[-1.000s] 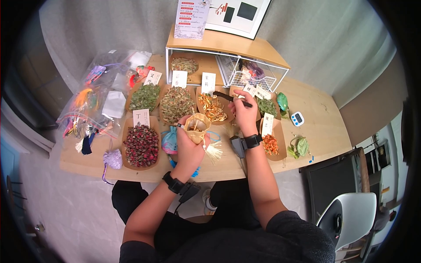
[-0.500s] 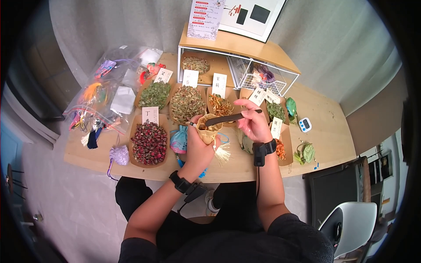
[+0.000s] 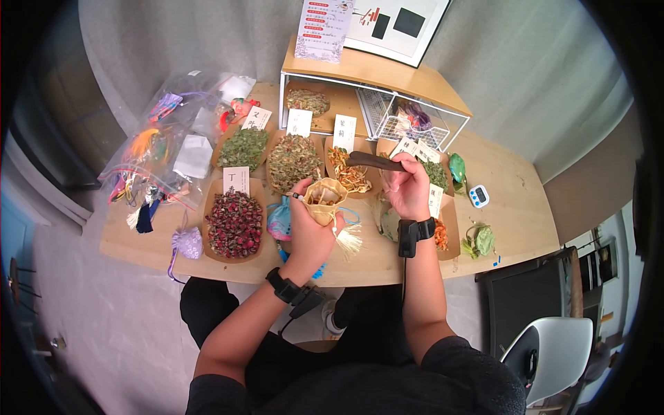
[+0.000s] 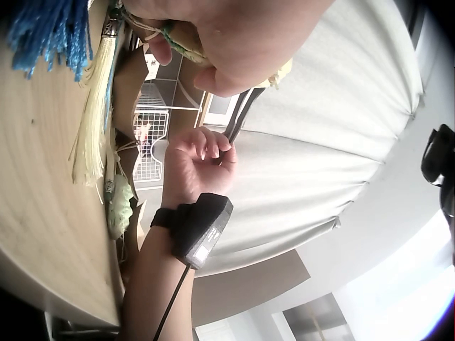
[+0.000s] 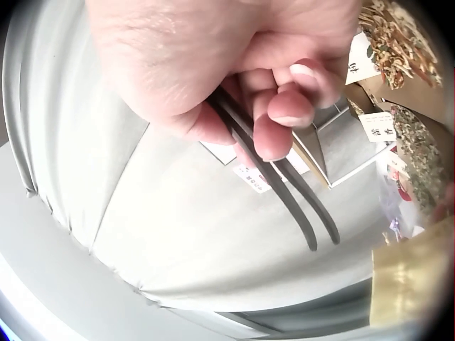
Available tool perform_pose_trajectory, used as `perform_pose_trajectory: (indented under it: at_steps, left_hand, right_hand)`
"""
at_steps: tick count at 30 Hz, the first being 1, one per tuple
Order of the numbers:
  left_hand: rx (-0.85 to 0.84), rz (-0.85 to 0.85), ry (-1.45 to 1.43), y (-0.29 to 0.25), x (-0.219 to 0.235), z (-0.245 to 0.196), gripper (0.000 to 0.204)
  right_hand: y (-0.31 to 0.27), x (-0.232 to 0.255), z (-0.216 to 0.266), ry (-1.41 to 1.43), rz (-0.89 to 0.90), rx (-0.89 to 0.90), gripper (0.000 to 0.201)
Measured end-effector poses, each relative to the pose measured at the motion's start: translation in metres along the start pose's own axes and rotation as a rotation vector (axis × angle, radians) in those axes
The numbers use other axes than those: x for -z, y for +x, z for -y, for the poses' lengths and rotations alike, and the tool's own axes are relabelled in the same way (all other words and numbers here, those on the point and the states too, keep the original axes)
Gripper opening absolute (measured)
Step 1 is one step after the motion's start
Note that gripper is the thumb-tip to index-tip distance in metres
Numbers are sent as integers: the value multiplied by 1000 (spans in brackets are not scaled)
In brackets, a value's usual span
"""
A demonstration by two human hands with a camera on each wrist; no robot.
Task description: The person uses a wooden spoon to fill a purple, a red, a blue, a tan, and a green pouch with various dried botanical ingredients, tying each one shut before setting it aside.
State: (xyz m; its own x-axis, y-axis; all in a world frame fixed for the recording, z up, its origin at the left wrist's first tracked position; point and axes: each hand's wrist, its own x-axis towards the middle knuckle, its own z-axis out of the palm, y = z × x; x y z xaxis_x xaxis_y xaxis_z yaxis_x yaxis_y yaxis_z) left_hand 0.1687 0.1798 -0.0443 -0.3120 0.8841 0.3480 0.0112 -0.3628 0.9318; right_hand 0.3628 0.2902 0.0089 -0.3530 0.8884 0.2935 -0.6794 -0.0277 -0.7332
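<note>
My left hand (image 3: 312, 238) grips a small yellow drawstring pouch (image 3: 325, 194), its mouth up and open with dried bits inside. A cream tassel (image 3: 348, 239) hangs from the pouch. Dark tongs (image 3: 373, 161) are in my right hand (image 3: 413, 188), pinched between thumb and fingers. Their tips point left, over the tray of orange-yellow dried flowers (image 3: 344, 174). In the right wrist view both slim arms of the tongs (image 5: 288, 188) show, tips slightly apart with nothing between them. The left wrist view shows the right hand (image 4: 199, 163) beyond the left.
Paper trays of rose buds (image 3: 235, 225), green leaves (image 3: 242, 149) and mixed dried herbs (image 3: 296, 164) stand on the left. Orange petals (image 3: 440, 235) lie right. Clear bags (image 3: 149, 152), a lilac pouch (image 3: 187, 243), a white timer (image 3: 478, 196) and a shelf (image 3: 377, 86) surround them.
The right hand brought the tongs from the flower tray over the pouch mouth, then lifted them away toward the back. The left hand keeps holding the pouch, its mouth now unobstructed.
</note>
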Motion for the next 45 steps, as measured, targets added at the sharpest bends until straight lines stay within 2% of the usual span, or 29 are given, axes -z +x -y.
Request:
perform_pose_trajectory:
  at_steps: [4, 7, 11, 14, 18, 21, 27, 45]
  left_hand:
    - [2, 3, -24, 0, 1, -8, 75]
    - [-50, -60, -81, 2, 4, -8, 73]
    - [-57, -89, -155, 1, 3, -16, 71]
    - [-68, -91, -139, 0, 3, -17, 71]
    - [-71, -99, -130, 0, 2, -14, 71]
    - [-68, -86, -101, 0, 3, -16, 71]
    - [-73, -87, -131, 0, 3, -14, 70]
    - [-83, -75, -99, 0, 4, -12, 71]
  right_hand:
    - [1, -8, -2, -30, -38, -4, 23]
    - [5, -4, -8, -33, -184, 27, 24]
    - [7, -10, -11, -765, -542, 105, 28]
    - [7, -5, -18, -1101, -607, 250, 31]
    - [7, -3, -15, -1202, -667, 218, 31]
    - [5, -8, -15, -1365, -662, 146, 32]
    - [9, 3, -19, -1133, -590, -4, 32]
    - [1, -22, -24, -1187, -281, 75, 24]
